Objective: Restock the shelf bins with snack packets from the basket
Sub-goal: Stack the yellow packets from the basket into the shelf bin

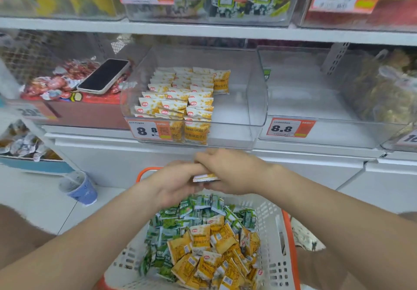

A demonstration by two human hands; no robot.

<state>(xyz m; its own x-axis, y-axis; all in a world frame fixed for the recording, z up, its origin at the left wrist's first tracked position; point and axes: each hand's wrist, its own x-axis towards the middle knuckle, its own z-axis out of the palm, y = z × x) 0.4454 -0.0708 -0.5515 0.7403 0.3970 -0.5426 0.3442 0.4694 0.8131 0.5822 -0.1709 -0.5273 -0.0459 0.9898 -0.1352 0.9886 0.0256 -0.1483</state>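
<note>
Bare forearms met above the basket (270, 233), where the left hand (178, 183) and the right hand (230, 172) together gripped a thin stack of snack packets (205, 177), fingers curled round it so that only one yellow-and-white edge showed. Directly beneath the hands, the white, orange-rimmed basket held loose green packets (191, 213) on the side nearer the hands and yellow packets (216, 255) nearer the camera. Just beyond and above the hands, a clear shelf bin (237, 118) carried neat rows of matching packets (180, 100) in its left part, behind a price tag (151, 129). Farther left of the left hand, a phone (103, 76) lay on red-wrapped sweets (52, 82), and a paper cup (79, 188) stood on the floor.
</note>
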